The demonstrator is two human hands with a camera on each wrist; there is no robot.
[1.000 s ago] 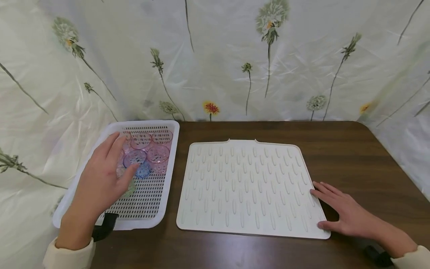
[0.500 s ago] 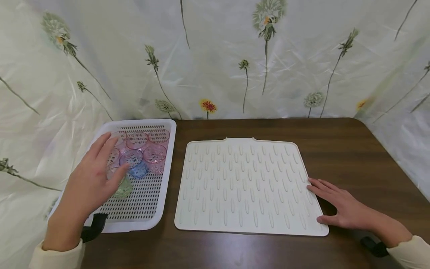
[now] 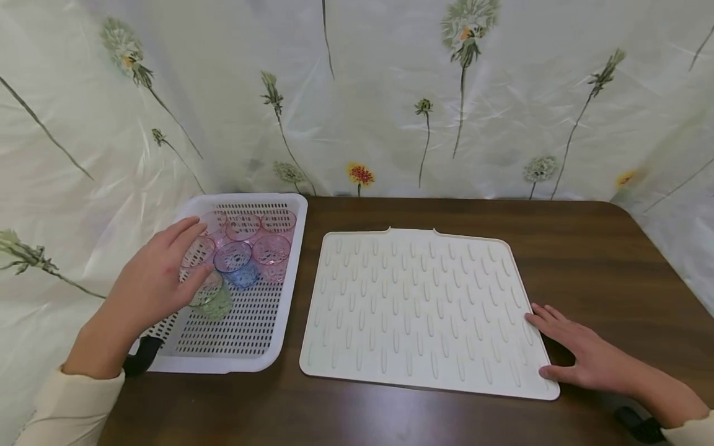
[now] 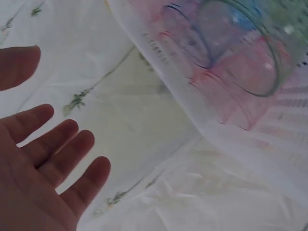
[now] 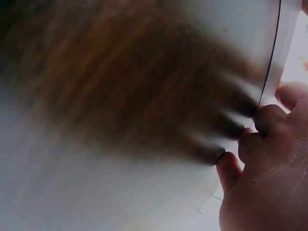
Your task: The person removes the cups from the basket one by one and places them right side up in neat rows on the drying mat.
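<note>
My left hand (image 3: 156, 279) hovers over the left side of a white slotted plastic basket (image 3: 223, 364), fingers spread and nothing in them. Just right of its thumb stands a clear green cup (image 3: 216, 305). Behind that are a blue cup (image 3: 243, 276) and several pink cups (image 3: 273, 267), the leftmost partly hidden by the hand. In the left wrist view the palm and loosely extended fingers (image 4: 82, 149) are apart from the cups. My right hand (image 3: 580, 356) rests on the table, its fingertips at the right edge of a white ribbed drying tray (image 3: 413, 378).
The dark wooden table (image 3: 569, 248) carries the basket at left and the drying tray in the middle. A flower-printed sheet (image 3: 379, 93) hangs behind the table and along both sides. Strips of bare wood show between basket and tray and along the front.
My left hand has drawn leftward relative to the basket, uncovering more of the green and pink cups. The right hand stays at the tray's edge. The head view has shifted slightly.
</note>
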